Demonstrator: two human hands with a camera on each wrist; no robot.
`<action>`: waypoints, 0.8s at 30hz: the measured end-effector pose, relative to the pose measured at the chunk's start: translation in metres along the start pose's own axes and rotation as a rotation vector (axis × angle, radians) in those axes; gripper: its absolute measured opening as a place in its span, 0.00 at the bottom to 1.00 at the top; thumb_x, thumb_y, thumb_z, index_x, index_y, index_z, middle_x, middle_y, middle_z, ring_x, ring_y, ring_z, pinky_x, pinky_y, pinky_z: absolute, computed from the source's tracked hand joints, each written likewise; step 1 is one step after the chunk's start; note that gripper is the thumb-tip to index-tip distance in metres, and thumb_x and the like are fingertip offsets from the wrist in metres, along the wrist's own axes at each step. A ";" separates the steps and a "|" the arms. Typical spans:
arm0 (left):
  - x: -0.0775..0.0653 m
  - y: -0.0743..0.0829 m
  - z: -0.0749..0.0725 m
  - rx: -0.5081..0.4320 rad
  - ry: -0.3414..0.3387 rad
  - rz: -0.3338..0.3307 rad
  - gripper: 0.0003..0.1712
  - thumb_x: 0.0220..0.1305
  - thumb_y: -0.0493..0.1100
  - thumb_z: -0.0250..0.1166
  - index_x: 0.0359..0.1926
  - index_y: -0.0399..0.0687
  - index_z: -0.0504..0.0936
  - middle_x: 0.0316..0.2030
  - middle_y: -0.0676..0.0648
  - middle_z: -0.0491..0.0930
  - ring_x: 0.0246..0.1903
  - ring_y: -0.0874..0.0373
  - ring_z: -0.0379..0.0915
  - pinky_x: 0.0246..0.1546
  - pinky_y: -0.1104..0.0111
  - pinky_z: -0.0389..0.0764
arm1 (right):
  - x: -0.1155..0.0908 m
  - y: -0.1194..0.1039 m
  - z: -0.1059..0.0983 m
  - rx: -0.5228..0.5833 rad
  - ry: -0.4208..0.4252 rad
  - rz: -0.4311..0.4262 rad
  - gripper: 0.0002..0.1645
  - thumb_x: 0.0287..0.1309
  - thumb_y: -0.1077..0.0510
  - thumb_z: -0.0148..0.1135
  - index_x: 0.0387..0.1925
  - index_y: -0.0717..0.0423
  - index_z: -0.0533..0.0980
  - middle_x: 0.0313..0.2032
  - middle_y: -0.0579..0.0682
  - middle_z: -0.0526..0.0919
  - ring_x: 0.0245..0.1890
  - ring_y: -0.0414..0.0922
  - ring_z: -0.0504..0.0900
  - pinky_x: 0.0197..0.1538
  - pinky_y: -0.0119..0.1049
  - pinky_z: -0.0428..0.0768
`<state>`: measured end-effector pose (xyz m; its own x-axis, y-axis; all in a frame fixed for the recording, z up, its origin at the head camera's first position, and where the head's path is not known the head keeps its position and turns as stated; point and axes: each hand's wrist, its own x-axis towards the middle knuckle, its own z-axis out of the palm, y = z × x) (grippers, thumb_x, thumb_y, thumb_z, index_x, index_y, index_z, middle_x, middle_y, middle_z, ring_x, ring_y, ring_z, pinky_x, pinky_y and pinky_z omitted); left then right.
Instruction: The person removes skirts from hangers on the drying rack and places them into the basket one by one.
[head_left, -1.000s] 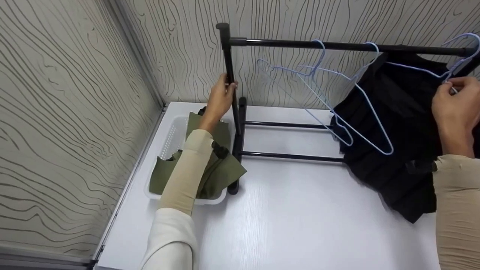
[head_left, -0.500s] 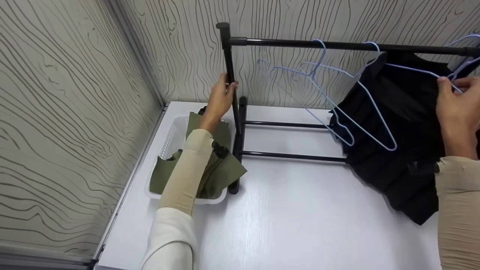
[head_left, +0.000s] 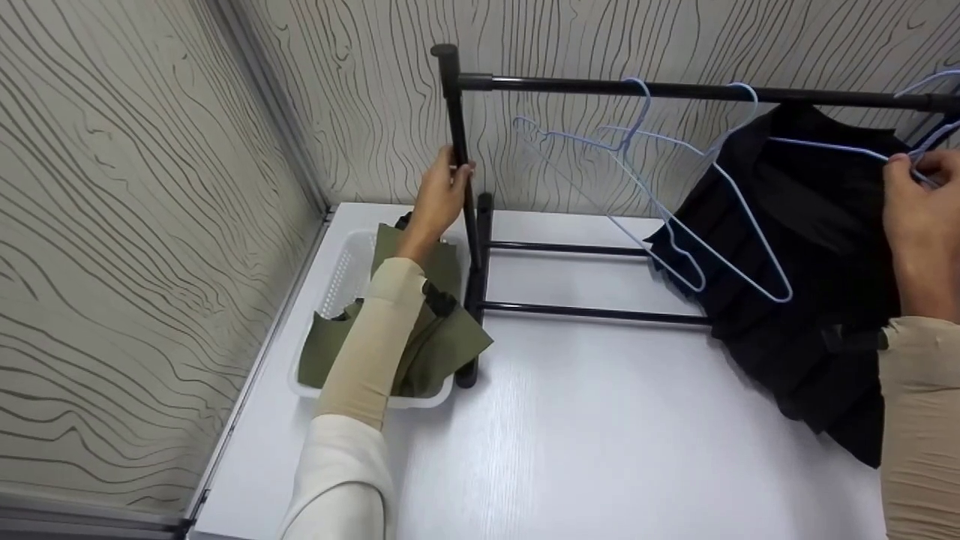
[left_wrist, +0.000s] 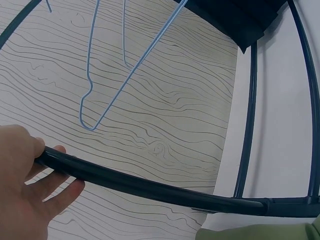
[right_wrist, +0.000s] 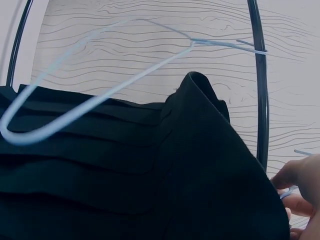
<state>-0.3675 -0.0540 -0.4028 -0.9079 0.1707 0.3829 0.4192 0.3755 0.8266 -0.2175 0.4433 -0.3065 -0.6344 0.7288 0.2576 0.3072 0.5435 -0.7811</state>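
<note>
My left hand [head_left: 442, 195] grips the upright post [head_left: 459, 127] of a black clothes rack at the left. The left wrist view shows its thumb and fingers wrapped about the post [left_wrist: 125, 181]. At the far right, my right hand [head_left: 926, 217] pinches a light blue wire hanger [head_left: 825, 144] below its hook. A black pleated skirt [head_left: 810, 247] hangs from that hanger, its pleats [right_wrist: 75, 160] filling much of the right wrist view. The skirt's waistband stands partly open in front of the hand [right_wrist: 302, 190], which is cut off at that view's edge.
Two bare blue hangers, one in front [head_left: 739, 199], hang from the rack's top rail [head_left: 555, 86] left of the skirt. A white basket [head_left: 341, 277] with olive green cloth [head_left: 450, 349] stands beside the rack's left foot. A patterned wall closes off the back and left.
My right hand has shifted slightly right along with the hanger, and the skirt's lower edge has swung right and down. The left hand stays on the post.
</note>
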 end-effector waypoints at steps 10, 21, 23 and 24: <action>-0.001 0.001 -0.001 0.000 -0.004 -0.005 0.15 0.77 0.41 0.48 0.59 0.43 0.68 0.51 0.43 0.79 0.53 0.56 0.77 0.46 0.66 0.81 | -0.005 -0.002 -0.005 -0.004 0.041 -0.019 0.09 0.65 0.42 0.49 0.27 0.27 0.65 0.27 0.27 0.64 0.28 0.25 0.61 0.40 0.24 0.59; -0.002 0.000 0.000 -0.015 0.008 0.003 0.14 0.76 0.40 0.49 0.59 0.43 0.69 0.51 0.42 0.79 0.52 0.56 0.78 0.46 0.66 0.81 | -0.008 0.001 -0.002 0.061 0.104 -0.068 0.12 0.64 0.37 0.53 0.26 0.26 0.63 0.29 0.27 0.63 0.29 0.24 0.61 0.39 0.24 0.60; -0.002 0.000 0.000 -0.019 0.007 0.005 0.15 0.76 0.40 0.49 0.59 0.43 0.69 0.51 0.42 0.79 0.53 0.56 0.78 0.47 0.67 0.81 | -0.009 0.000 -0.003 0.054 0.104 -0.073 0.12 0.65 0.38 0.52 0.26 0.26 0.63 0.28 0.27 0.63 0.29 0.25 0.61 0.39 0.24 0.61; -0.002 0.000 0.000 -0.015 0.007 0.005 0.15 0.76 0.40 0.49 0.59 0.43 0.69 0.51 0.43 0.79 0.53 0.56 0.78 0.47 0.67 0.81 | -0.009 0.000 -0.004 0.047 0.107 -0.081 0.12 0.65 0.39 0.52 0.26 0.26 0.63 0.28 0.27 0.63 0.29 0.25 0.61 0.39 0.24 0.61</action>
<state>-0.3660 -0.0542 -0.4037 -0.9057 0.1658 0.3902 0.4240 0.3606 0.8308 -0.2089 0.4379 -0.3065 -0.5758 0.7249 0.3780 0.2227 0.5840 -0.7807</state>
